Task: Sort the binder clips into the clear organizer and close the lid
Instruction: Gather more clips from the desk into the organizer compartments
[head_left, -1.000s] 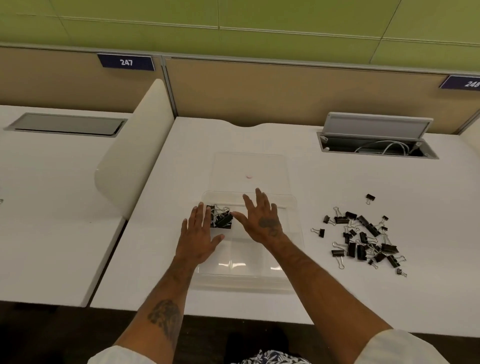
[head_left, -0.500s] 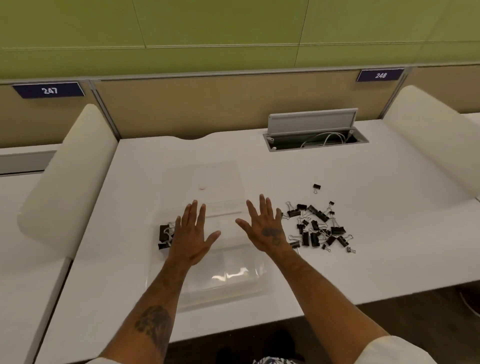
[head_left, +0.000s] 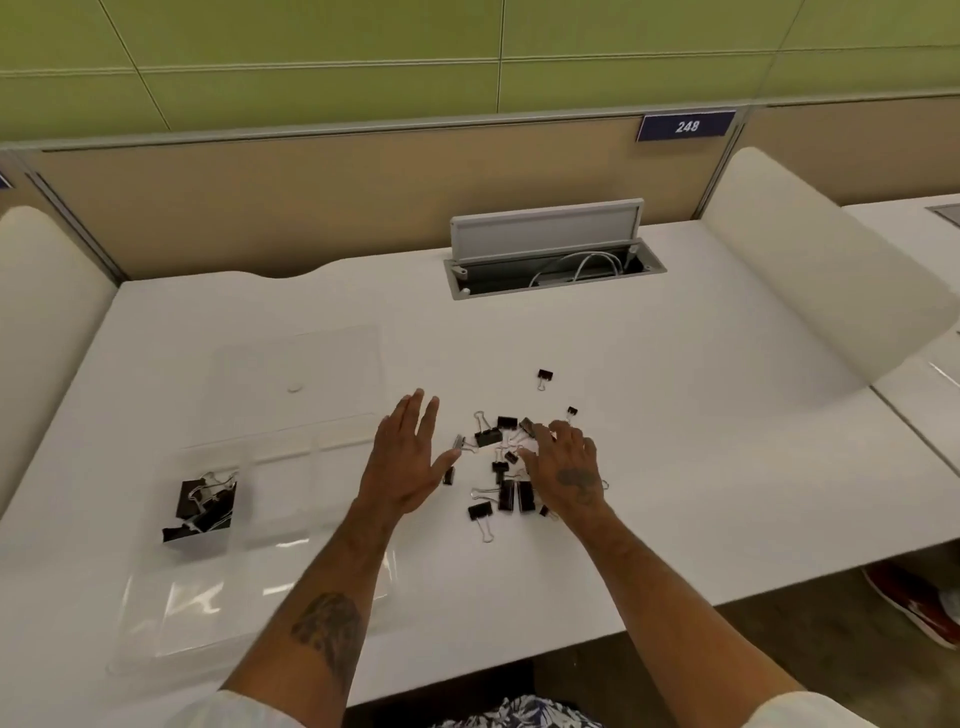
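A clear organizer (head_left: 291, 499) lies on the left of the white desk (head_left: 701, 467), its lid (head_left: 296, 374) open flat behind it. Several black binder clips (head_left: 205, 506) fill its far-left compartment; the other compartments look bare. A pile of loose binder clips (head_left: 501, 491) sits to the organizer's right. My left hand (head_left: 410, 460) hovers flat with straight fingers between the organizer and the pile. My right hand (head_left: 563, 467) is over the pile's right side, fingers bent down onto the clips. I see no clip gripped. Two stray clips (head_left: 544, 375) lie farther back.
An open cable hatch (head_left: 545, 249) with white cords sits at the back of the desk. Curved white dividers stand at the left (head_left: 36, 322) and right (head_left: 810, 270). The desk's front edge runs near my forearms. A red shoe (head_left: 914, 597) shows on the floor at right.
My view swung right, off the organizer and onto the loose pile. Both hands moved right from above the organizer; the right hand came down onto the clips and bent its fingers.
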